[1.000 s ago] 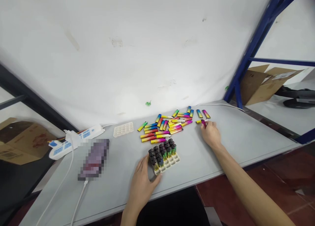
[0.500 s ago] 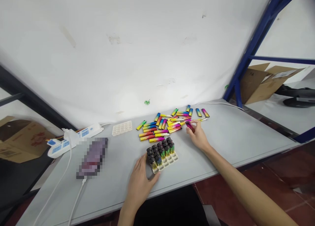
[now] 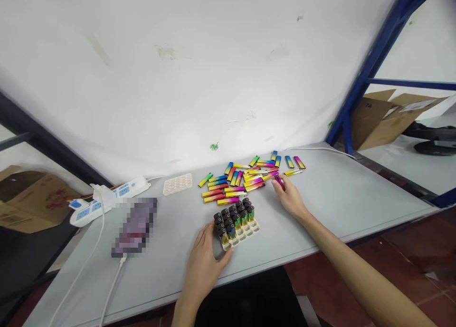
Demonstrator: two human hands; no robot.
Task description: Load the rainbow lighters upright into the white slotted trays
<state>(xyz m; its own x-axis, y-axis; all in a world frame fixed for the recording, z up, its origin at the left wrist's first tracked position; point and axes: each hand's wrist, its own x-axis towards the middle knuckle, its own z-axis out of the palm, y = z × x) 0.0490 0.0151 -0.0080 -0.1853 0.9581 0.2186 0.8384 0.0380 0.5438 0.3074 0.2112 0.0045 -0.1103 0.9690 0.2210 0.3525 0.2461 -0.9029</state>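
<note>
Fingers of the right hand [image 3: 292, 199] are pinched together with the thumb on a magenta case [image 3: 279, 180], which slants at the right-hand fringe of the loose cases [image 3: 234, 189] lying towards the back edge of the table [image 3: 366, 203]. Whether its far end rests on the table or is lifted cannot be told. A yellow case [image 3: 293, 173] lies just beyond the same fingers, to their right.

The left hand [image 3: 203, 260] rests near the table's front edge, its thumb and fingers spread well apart around the left end of a cream tray [image 3: 246, 235]. The thumb reaches to the tray's near corner; how hard it presses does not show. Black-topped pieces [image 3: 244, 216] stand upright in the tray, with bare pockets along its near edge. A second tray [image 3: 177, 184] lies nearer the back edge, left of the loose cases.

As I judge it, the step in hand is one-handed handling of a single case while the left hand steadies the tray. Moving that case calls for a sure pinch and a lift clear of its close neighbours, so that none get dragged, with the tray kept from sliding.
</note>
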